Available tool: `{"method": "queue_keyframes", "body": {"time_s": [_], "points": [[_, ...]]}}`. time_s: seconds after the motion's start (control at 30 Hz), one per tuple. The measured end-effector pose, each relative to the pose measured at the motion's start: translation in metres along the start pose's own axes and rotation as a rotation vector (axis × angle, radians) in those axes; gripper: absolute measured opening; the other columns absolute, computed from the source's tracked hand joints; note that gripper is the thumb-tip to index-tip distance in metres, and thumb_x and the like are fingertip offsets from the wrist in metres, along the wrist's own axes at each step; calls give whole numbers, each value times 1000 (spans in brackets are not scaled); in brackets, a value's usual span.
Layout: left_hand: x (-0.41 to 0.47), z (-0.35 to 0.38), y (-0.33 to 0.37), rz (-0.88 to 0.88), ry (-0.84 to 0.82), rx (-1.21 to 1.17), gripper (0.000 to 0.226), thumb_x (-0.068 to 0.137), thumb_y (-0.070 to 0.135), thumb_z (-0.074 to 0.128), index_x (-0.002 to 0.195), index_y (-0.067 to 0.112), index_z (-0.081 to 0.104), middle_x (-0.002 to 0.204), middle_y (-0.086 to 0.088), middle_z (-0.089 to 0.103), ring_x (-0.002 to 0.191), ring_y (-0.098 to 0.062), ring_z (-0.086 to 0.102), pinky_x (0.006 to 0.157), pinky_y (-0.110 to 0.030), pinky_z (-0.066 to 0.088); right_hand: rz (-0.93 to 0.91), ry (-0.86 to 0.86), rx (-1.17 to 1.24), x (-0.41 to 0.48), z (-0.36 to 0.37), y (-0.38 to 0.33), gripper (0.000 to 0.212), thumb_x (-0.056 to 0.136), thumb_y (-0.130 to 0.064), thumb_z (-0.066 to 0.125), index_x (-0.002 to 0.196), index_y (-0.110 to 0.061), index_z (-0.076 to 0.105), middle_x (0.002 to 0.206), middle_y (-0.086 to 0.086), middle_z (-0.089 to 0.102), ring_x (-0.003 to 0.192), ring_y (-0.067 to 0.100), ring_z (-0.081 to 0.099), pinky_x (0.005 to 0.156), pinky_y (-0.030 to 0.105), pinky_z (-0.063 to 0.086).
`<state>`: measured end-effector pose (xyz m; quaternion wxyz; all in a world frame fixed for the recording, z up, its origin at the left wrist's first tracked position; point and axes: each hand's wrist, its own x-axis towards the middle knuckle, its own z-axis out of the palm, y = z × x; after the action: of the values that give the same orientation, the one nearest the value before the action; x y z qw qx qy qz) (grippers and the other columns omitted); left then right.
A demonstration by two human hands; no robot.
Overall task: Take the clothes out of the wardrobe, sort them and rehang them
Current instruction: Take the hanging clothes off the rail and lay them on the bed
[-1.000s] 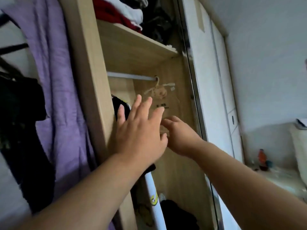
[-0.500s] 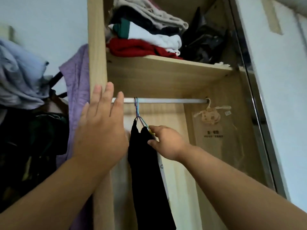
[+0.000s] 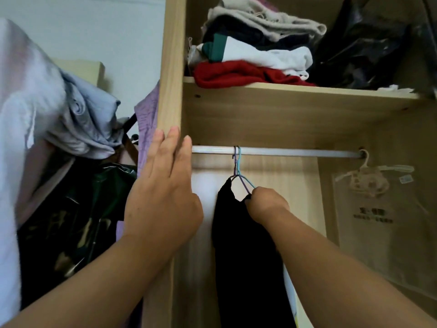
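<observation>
- My left hand (image 3: 163, 204): fingers straight and close together, laid flat on the front edge of the light wooden wardrobe's upright panel (image 3: 170, 67), fingertips level with the left end of the silver metal hanging rail (image 3: 295, 152).
- My right hand (image 3: 267, 204): fingers curled, pinching the right shoulder of the black hanging garment (image 3: 246, 256) where the wire arms of the hangers reach it.
- Thin wire hangers, one purple and one blue (image 3: 238, 166): hooked side by side over the rail, left of its middle, carrying the black garment, which hangs straight down between my two hands, just beside the left wrist.
- Wooden shelf (image 3: 283, 95) above the rail: a stack of folded clothes, red at the bottom, white and green, dark, then grey on top (image 3: 255, 50), beside a crumpled black plastic bag (image 3: 361, 50).
- Clear plastic garment cover on a pale hanger (image 3: 378, 209): at the rail's right end, well apart from my hands.
- Outside the wardrobe, to the left: a lilac cloth (image 3: 147, 129) against the panel and a pale blue garment (image 3: 89, 119) heaped over dark items.
</observation>
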<state>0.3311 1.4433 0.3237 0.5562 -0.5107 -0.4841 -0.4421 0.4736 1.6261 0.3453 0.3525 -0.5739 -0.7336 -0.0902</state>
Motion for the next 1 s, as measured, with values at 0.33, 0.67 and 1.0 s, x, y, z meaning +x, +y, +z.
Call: {"method": "queue_keyframes", "body": {"time_s": [0.33,0.67,1.0], "points": [[-2,-3,1,-38,5,-57,75,63,4,54,137,-1,45,148,-18,36,140,-34,29,111,-39,26,-71,174,141,12,-22,-9,6,91,-16,46,88,-14,51,98,13,63,86,31,56,68,28,36],[-2,-8,6,-11,-134,56,76,59,9,63,134,5,50,149,-24,31,139,-42,27,107,-57,27,-160,268,153,-45,-67,58,24,95,-30,45,94,-11,61,101,18,66,99,37,58,71,34,40],[-36,46,122,-81,-593,-401,77,77,25,55,147,26,24,157,0,16,146,-20,7,114,-49,14,-159,135,-70,-182,-106,188,26,93,-40,47,70,-27,50,68,-8,56,73,19,54,62,32,38]]}}
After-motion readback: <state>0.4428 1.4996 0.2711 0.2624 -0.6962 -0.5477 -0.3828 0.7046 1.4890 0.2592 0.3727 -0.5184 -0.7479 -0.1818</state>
